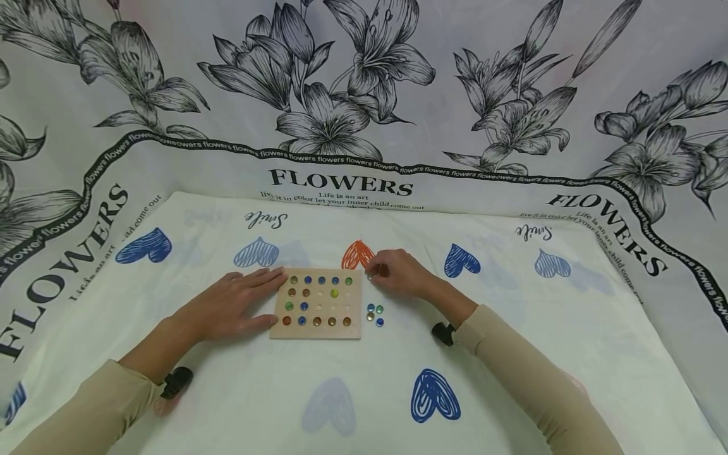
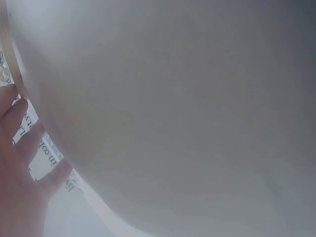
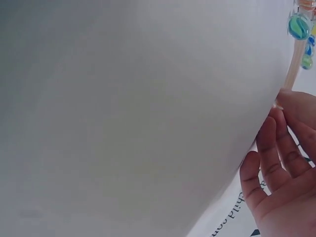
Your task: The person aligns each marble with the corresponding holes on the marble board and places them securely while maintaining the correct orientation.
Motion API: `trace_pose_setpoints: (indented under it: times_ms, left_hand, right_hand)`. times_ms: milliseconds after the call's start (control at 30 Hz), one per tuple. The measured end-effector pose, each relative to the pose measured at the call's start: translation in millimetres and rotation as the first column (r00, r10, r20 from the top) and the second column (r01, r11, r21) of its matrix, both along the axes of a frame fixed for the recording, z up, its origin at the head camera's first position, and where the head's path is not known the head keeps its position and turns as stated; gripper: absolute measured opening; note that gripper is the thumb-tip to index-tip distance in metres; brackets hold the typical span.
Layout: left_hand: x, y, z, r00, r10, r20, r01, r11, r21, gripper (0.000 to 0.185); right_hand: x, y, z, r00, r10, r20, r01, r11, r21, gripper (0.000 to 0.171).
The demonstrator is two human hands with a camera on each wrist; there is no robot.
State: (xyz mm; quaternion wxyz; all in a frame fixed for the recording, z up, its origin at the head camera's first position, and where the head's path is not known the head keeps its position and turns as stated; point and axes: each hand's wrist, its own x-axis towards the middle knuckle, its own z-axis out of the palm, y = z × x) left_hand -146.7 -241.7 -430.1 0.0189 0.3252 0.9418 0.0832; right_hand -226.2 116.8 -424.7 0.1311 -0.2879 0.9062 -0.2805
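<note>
A light wooden board [image 1: 318,335] with rows of round hollows lies on the cloth. Glass marbles sit in many of the hollows, among them a yellow marble [image 1: 334,293]; several hollows at its middle and right hold none. My left hand [image 1: 233,304] rests against the board's left side, fingers extended at the far corner and thumb near the close corner. Just off the board's far right corner, my right hand [image 1: 402,273] pinches a small marble [image 1: 370,277] between thumb and fingertips, mostly hidden by them. In the right wrist view, only a glint shows at the fingertips [image 3: 282,98].
Several loose marbles [image 1: 379,322] lie in a cluster just right of the board, below my right hand. A white cloth [image 1: 227,392] printed with hearts and lettering covers the table. Behind it hangs a flower-patterned curtain [image 1: 443,126].
</note>
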Motion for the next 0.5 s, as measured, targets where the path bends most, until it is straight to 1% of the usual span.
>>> trace_pose_setpoints:
  times_ms: [100,267,500]
  left_hand:
    - [0.5,0.6,0.9,1.000,0.001,0.002,-0.001,1.000,0.003,0.076]
    - [0.7,0.6,1.3,1.000,0.004,-0.001,-0.004,1.000,0.000,0.076]
    - [0.2,-0.1,-0.1,1.000,0.006,-0.002,-0.006,1.000,0.000,0.077]
  right_hand:
    - [-0.1,-0.1,-0.2,1.000,-0.004,0.003,0.004,1.000,-0.001,0.018]
    - [0.7,-0.2,0.3,1.000,-0.001,-0.017,0.001,1.000,-0.011,0.018]
    - [3.8,-9.4,8.0,1.000,0.014,-0.028,-0.015,0.998,-0.066,0.018]
